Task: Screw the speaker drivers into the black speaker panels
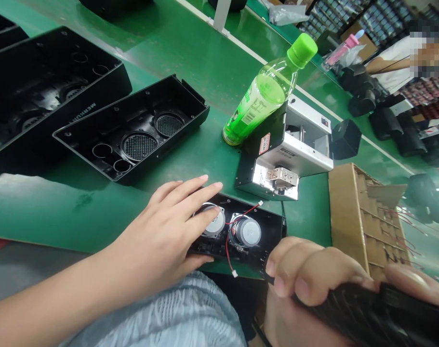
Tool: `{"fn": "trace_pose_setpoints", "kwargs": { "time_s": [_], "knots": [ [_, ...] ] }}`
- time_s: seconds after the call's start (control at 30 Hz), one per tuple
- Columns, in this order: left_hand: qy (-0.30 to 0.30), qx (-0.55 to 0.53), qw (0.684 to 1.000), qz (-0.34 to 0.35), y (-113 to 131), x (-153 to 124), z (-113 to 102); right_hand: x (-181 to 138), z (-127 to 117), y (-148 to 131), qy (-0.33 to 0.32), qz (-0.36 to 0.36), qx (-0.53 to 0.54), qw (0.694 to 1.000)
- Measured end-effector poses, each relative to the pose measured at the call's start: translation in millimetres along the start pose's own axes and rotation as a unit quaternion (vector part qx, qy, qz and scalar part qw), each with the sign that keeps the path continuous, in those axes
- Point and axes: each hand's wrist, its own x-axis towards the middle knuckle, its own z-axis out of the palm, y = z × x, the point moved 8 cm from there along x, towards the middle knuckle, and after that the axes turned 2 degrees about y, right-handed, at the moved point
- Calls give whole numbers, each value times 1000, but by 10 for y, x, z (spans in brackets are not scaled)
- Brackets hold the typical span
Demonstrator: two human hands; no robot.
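At left, an open, boxy black plastic case (165, 150) is set on the green table (208, 159). At near centre, the left hand (172, 224), fingers spread, is laid across a dark housing (272, 226) with round grey drivers (251, 233). Rightward, a ribbed black tool (360, 308) is gripped by the right hand (320, 270), fingers curled.
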Motion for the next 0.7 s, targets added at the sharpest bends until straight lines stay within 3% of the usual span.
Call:
{"fn": "trace_pose_setpoints", "kwargs": {
  "time_s": [0.27,0.47,0.7],
  "knots": [
    [0,-24,1000,-9,-25,-2,7,120,73,-216,-11,-99,86,991],
    [3,-24,1000,-6,-10,0,-3,91,54,-152,-25,-59,97,993],
    [-3,-11,1000,-1,3,1,0,87,23,-135,-8,-52,6,999]
  ]
}}
